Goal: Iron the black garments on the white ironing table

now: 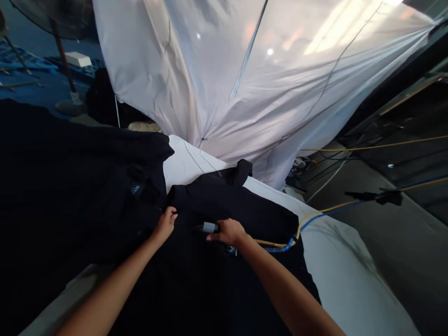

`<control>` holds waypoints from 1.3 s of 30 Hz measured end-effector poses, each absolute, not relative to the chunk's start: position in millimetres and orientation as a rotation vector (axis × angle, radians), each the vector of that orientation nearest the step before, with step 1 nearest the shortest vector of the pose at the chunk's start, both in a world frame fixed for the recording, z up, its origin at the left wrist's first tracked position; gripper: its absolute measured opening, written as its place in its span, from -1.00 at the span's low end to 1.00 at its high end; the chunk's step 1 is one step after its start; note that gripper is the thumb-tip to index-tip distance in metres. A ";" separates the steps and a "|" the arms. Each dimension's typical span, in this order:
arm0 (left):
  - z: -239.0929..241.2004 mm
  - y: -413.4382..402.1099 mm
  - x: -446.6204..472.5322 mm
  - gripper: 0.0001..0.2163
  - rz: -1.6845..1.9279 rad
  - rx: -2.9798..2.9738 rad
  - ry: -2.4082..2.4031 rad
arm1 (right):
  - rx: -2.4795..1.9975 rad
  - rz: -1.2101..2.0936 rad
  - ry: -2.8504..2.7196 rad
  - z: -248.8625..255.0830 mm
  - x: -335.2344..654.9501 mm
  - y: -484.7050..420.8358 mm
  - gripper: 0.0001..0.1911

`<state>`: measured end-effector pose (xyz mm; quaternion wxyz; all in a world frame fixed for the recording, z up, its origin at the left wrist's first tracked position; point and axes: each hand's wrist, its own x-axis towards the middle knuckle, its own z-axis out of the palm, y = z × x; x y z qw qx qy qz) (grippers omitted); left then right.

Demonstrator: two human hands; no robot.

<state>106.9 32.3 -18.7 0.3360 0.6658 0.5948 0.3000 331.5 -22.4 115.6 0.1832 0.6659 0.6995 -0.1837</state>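
Observation:
A black garment (196, 280) lies spread over a white-covered table (329, 261), its folded sleeve or panel (241, 205) reaching toward the far edge. My left hand (166, 226) is closed at that garment's left edge, thumb and fingers pinching the cloth. My right hand (229, 232) is wrapped round the handle of a steam iron (210, 227), whose grey front and pointed tip face left, over the cloth. Much of the iron is hidden by the hand and the dark fabric. Blue and yellow hoses (292, 240) run from it to the right.
Another black garment with a neck label (136, 188) covers the left side. A large pale sheet (259, 93) hangs beyond the table's far edge. The hoses pass through a black clip (388, 197) at right. A stand fan's pole (63, 56) and a white box (78, 59) are at upper left.

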 end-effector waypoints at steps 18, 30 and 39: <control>73.8 -47.0 115.2 -0.85 0.974 1.795 1.493 | 1.892 -0.622 1.897 124.7 409.0 -60.2 -0.32; 40.3 -146.3 272.1 0.09 -0.382 2.157 1.313 | 2.077 -0.503 1.643 134.9 626.4 -224.9 -0.51; 32.1 -160.4 274.6 0.12 -0.455 2.098 1.588 | 2.087 -0.523 1.799 135.9 611.5 -218.0 -0.41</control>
